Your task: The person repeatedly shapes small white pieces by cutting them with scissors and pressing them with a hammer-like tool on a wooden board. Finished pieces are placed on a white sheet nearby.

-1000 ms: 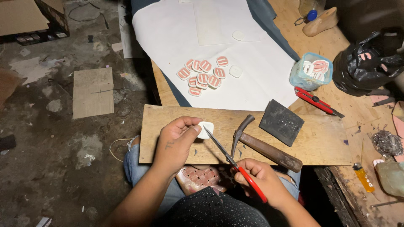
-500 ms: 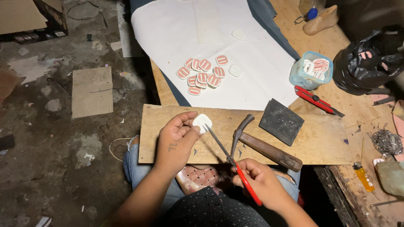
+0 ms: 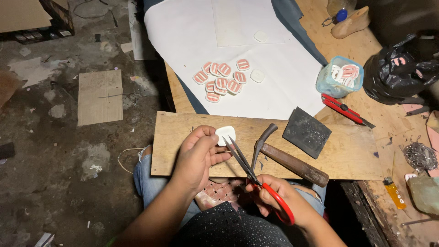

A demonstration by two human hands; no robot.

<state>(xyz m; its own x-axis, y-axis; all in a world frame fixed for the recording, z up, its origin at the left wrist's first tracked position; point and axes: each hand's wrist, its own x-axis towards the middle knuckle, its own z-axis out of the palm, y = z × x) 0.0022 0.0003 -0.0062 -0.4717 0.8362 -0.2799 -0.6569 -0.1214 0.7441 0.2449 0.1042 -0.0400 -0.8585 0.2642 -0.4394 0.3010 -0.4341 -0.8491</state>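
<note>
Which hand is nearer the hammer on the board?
The right hand, holding red scissors, sits just below the hammer. The left hand lies farther to its left, pinching a white piece.

Head camera (close) looks straight down.

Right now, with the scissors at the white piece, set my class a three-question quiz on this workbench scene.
1. True or false: the left hand holds the white rounded piece over the wooden board.
2. Which tool does the right hand hold? A) the hammer B) the red-handled scissors C) the red utility knife
3. Fill in: the pile of red-and-white pieces lies on the white ____.

Key: 1. True. 2. B; the hammer lies on the board and the knife lies on the bench. 3. Sheet.
</note>
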